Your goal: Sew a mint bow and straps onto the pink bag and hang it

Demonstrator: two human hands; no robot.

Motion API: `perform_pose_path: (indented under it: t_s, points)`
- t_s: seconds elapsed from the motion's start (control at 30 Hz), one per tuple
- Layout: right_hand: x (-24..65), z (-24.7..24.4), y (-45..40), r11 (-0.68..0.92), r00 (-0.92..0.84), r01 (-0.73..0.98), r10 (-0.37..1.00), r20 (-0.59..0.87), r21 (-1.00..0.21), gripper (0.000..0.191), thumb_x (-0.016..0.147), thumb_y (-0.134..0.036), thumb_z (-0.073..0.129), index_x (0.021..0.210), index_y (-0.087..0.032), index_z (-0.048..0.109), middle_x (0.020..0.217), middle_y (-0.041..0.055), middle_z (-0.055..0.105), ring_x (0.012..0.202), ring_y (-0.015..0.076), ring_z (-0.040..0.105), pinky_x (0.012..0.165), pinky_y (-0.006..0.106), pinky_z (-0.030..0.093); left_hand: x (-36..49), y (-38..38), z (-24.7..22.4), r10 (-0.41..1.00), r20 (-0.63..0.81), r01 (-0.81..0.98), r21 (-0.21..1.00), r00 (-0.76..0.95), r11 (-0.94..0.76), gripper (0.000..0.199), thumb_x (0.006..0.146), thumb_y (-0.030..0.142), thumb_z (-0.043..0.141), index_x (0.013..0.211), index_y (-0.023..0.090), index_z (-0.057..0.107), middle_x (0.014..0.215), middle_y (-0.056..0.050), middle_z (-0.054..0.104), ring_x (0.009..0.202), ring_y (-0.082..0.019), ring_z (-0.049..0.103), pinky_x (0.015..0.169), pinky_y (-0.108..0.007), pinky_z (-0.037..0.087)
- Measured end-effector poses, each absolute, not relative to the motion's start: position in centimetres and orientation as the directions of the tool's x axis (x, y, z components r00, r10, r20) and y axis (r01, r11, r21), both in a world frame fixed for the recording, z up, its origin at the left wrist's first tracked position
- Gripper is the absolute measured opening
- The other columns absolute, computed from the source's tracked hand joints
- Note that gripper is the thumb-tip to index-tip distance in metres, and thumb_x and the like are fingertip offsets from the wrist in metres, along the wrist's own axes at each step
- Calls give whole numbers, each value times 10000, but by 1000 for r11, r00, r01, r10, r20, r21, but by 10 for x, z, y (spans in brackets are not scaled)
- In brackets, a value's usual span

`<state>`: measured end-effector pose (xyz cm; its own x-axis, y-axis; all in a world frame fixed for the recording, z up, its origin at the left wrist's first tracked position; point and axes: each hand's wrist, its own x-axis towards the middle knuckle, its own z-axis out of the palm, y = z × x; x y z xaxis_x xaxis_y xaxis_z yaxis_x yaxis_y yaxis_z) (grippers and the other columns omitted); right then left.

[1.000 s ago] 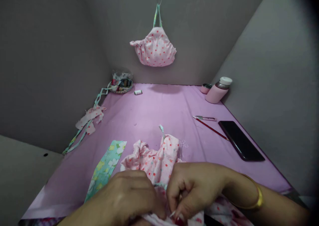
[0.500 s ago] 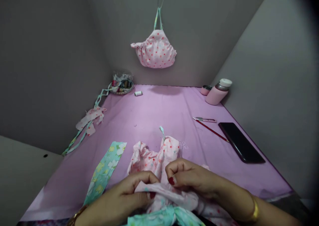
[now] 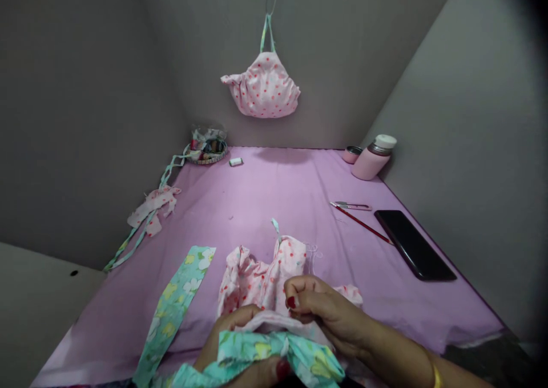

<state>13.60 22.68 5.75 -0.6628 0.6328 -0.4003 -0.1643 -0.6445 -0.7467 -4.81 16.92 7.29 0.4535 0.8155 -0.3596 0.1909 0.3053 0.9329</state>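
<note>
Raised since the earlier frame: turquoise floral fabric (image 3: 261,351), pinched by the left hand (image 3: 229,323) with the pink dotted cotton garment (image 3: 265,285); right hand (image 3: 325,308), thumb to forefinger, at the garment's edge. Garment partly on lilac-clothed worktop (image 3: 274,191).

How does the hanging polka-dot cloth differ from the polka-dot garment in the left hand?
The hanging polka-dot cloth is suspended above the table; the polka-dot garment lies partly on it, gripped by the left hand. The hanging polka-dot cloth shows whole; the polka-dot garment is bunched and partly covered. The hanging polka-dot cloth has a narrow green loop; a wider floral band lies across the polka-dot garment. Both are pink with red dots.
</note>
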Motion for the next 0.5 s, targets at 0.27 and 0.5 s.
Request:
perform_pose_path:
  t_s: [0.27,0.5]
  points:
    - [134,52,225,-691,-644,-176,619,-449,-701,129,609,-192,550,573,-160,430,458,-81,311,408,41,184,404,191,136,-41,159,79,847,-483,-109,851,222,514,317,711,489,622,792,182,613,883,-56,640,902,-243,560,880,-402,409]
    - [125,55,225,-693,-593,-205,649,-476,-691,151,598,-154,539,534,-162,402,490,-69,322,439,49,237,436,191,212,-37,163,77,886,-451,-93,882,109,461,355,728,487,603,922,191,590,1008,-71,641,999,-259,545,938,-414,361]
